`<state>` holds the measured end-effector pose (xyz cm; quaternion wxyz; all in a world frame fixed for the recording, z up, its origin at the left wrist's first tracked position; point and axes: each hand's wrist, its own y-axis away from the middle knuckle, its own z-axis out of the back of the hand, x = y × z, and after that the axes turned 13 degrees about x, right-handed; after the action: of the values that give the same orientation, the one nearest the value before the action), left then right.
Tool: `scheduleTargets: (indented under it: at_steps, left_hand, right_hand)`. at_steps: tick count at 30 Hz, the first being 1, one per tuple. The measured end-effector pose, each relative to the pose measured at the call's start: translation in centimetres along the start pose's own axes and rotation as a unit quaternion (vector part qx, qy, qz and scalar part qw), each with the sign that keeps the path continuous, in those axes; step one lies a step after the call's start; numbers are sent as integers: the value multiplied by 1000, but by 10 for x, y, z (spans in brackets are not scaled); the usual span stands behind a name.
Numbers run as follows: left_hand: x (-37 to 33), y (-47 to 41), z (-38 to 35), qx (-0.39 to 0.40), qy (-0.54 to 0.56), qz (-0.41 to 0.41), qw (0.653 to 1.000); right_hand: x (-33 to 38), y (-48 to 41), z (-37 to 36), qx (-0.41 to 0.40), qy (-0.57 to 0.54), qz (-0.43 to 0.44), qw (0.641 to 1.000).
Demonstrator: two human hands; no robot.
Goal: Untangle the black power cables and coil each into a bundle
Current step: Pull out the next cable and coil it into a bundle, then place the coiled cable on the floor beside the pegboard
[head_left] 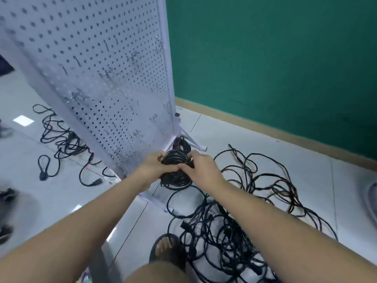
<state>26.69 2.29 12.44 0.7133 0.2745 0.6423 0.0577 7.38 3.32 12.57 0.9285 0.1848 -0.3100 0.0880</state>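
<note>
A coiled bundle of black power cable (176,176) hangs in the air in front of me, just beside the foot of the pegboard. My left hand (152,165) grips its left side and my right hand (201,165) grips its top right, fingers closed over the loops. Below my right arm a big tangle of black cables (230,227) lies spread on the tiled floor, with plugs showing in it. A second loose tangle (61,139) lies on the floor to the left of the pegboard. Another dark coil (181,145) rests at the pegboard's base, behind the held bundle.
A tall white pegboard (106,78) with small metal hooks stands on a metal foot (193,142), leaning across the left half of the view. A green wall (275,58) with a beige skirting runs behind. My sandalled foot (165,248) stands among the cables.
</note>
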Motion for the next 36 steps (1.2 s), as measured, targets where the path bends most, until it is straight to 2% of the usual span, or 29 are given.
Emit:
scheduleTargets:
  at_steps: [5,12,14,17,21,26,28,30,33,36]
  left_hand:
    - [81,-46,27,-73,3,71,995]
    - [150,-89,46,-80,36,106,990]
    - [157,-96,46,-113,-40,91,989]
    - [160,-104,43,-170,-166,78,968]
    - [171,-116,39,-130,-301,108,939]
    - [174,-136,60,4,-465,94,880]
    - [168,-144,69,35,-499,113,858]
    - [160,-148,74,56,-499,124,856]
    - [154,-146,76,50,-502,117,855]
    - [150,-141,56,-26,-521,48,852]
  right_hand:
    - [-33,-53,-83,64,-121,-80,987]
    - [-64,-98,-159,67,-173,-134,973]
    - [-60,-108,-171,69,-196,-119,971]
    - [-49,-121,-189,71,-192,-98,974]
    - [-43,-131,-211,106,-83,-122,983]
    - [-62,-141,-210,96,-67,-115,986]
    - [-70,-140,-206,113,-47,-102,987]
    - [-75,-134,-198,127,-76,-83,985]
    - [-88,-118,-180,121,-106,-53,985]
    - [-110,-96,-154,107,-101,-17,989]
